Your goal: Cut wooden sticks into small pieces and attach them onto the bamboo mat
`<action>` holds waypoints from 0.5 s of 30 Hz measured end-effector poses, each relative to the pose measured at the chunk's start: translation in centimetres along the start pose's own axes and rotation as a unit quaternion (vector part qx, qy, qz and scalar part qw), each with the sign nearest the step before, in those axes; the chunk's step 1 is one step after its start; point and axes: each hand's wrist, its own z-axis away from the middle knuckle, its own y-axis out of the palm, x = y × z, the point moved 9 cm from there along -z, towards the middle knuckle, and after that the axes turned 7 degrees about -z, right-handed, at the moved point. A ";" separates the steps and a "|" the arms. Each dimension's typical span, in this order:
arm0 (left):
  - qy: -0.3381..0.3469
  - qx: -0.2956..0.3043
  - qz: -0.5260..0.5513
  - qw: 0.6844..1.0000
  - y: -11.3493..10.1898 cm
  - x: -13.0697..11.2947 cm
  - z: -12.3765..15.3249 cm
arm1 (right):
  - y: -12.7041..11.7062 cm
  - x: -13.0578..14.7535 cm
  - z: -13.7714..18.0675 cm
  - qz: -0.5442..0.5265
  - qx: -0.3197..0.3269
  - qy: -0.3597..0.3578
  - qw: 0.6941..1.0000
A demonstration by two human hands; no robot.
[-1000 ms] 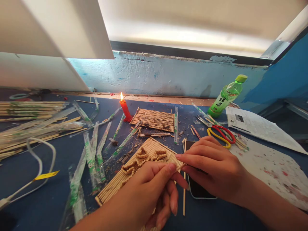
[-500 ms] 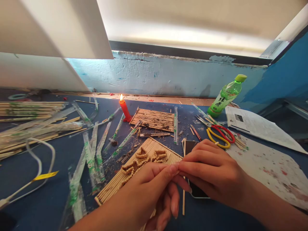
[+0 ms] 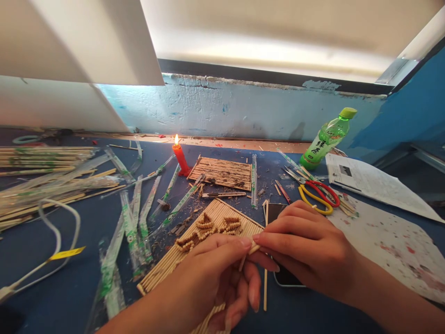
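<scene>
Short pale chopstick pieces are pinched between the fingertips of both hands. My left hand is closed on them, thumb on top and its lower fingers curled. From the right, the thumb and fingers of my right hand pinch the same small pieces. Under and behind the hands lies a panel of chopsticks laid side by side, partly hidden by my left hand. Small bead-like stick ends stand in raised shapes on it. A dark phone lies partly covered beneath my right hand, with a thin stick beside it.
A lit red candle stands near a second, scorched stick panel. A utility knife, red-and-yellow-handled scissors and a green tea bottle lie or stand beyond. Plastic wrappers, chopsticks and a white cable cover the left.
My fingertips have parted slightly, and the small chopstick pieces between them show more clearly. Both hands remain in nearly the same place; the candle flame has flickered.
</scene>
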 end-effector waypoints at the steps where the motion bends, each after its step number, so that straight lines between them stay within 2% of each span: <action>1: -0.002 0.005 0.008 1.000 0.1 0.0 0.0 | 0.0 0.0 0.0 -0.002 -0.002 0.001 1.000; 6: -0.012 0.001 0.048 0.999 0.2 -0.1 0.1 | -0.2 -0.1 0.2 -0.010 -0.015 0.006 1.000; 15: -0.010 -0.007 0.026 1.000 0.1 -0.1 0.2 | -0.3 -0.1 0.1 0.002 -0.021 -0.001 1.000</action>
